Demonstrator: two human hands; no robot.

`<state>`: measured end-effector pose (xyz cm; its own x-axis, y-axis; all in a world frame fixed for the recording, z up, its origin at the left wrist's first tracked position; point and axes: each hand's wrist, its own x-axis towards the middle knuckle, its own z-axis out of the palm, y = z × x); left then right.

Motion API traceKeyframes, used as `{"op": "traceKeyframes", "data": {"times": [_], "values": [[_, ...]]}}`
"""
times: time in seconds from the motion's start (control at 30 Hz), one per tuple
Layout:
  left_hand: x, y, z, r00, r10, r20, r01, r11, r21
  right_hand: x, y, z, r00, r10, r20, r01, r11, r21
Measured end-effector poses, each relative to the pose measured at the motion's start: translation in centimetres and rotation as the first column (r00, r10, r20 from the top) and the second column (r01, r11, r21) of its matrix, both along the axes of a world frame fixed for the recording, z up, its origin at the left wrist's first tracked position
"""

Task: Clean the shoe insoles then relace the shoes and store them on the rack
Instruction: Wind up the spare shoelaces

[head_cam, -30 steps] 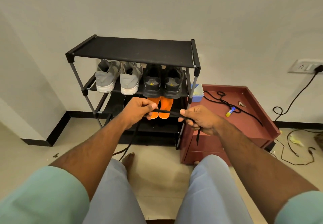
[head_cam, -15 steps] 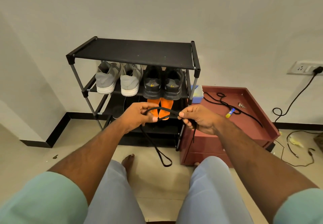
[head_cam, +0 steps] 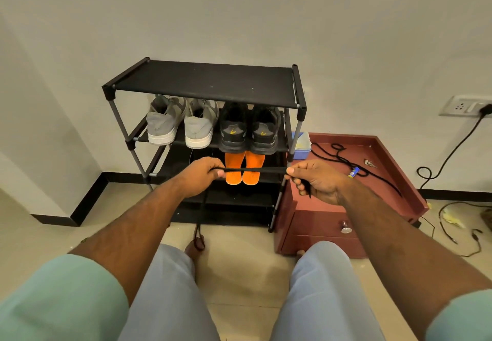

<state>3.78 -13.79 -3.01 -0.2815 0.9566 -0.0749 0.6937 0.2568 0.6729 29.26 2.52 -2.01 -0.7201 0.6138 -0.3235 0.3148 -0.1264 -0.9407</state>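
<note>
The black shoelace [head_cam: 255, 170] is now pulled straight between the two hands; half a second ago it sagged in a loop. The left hand [head_cam: 198, 178] pinches one part, and the long end hangs down below it. The right hand [head_cam: 315, 181] pinches the other, with a short end poking out under it. Just behind the hands stands the shoe rack [head_cam: 210, 81], with orange insoles [head_cam: 245, 171], black shoes [head_cam: 249, 133] and grey shoes [head_cam: 181, 125].

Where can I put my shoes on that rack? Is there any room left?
The top shelf is bare from post to post. The middle shelf is full with the grey shoes and black shoes. Below, there is bare room left of the orange insoles.
</note>
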Motion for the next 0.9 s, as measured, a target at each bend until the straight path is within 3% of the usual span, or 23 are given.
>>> {"op": "traceKeyframes", "data": {"times": [0.23, 0.53, 0.6, 0.7, 0.73, 0.77, 0.83, 0.9], "values": [[-0.2, 0.0, 0.8, 0.93, 0.104, 0.352, -0.131, 0.99, 0.054, 0.2, 0.7, -0.4, 0.982, -0.177, -0.061, 0.178, 0.984, 0.01], [-0.5, -0.1, 0.8, 0.965, 0.138, 0.222, -0.156, 0.986, 0.066, 0.6, 0.4, -2.5, 0.936, -0.339, -0.099, 0.351, 0.926, 0.141], [0.2, 0.2, 1.0, 0.967, 0.145, 0.207, -0.171, 0.979, 0.113, 0.6, 0.4, -2.8, 0.941, -0.338, -0.03, 0.337, 0.92, 0.198], [1.5, 0.9, 1.6, 0.984, 0.094, 0.15, -0.114, 0.984, 0.135, 0.8, -0.6, -2.2, 0.893, -0.282, 0.351, 0.032, 0.816, 0.577], [2.0, 1.3, 1.8, 0.991, 0.053, 0.121, -0.068, 0.99, 0.122, 0.4, -1.6, -1.7, 0.906, -0.253, 0.34, -0.022, 0.772, 0.635], [2.6, 1.7, 2.0, 0.996, 0.005, 0.087, -0.014, 0.995, 0.103, -0.3, -3.3, -0.7, 0.956, -0.173, 0.236, -0.012, 0.783, 0.622], [4.1, 2.5, 2.4, 0.995, -0.094, 0.023, 0.092, 0.994, 0.06, -2.6, -6.0, -0.1, 1.0, 0.026, 0.01, -0.028, 0.92, 0.392], [5.3, 3.0, 2.7, 0.987, -0.159, 0.016, 0.158, 0.986, 0.061, -4.9, -7.6, -1.2, 0.974, 0.149, -0.171, -0.116, 0.975, 0.191]]}}
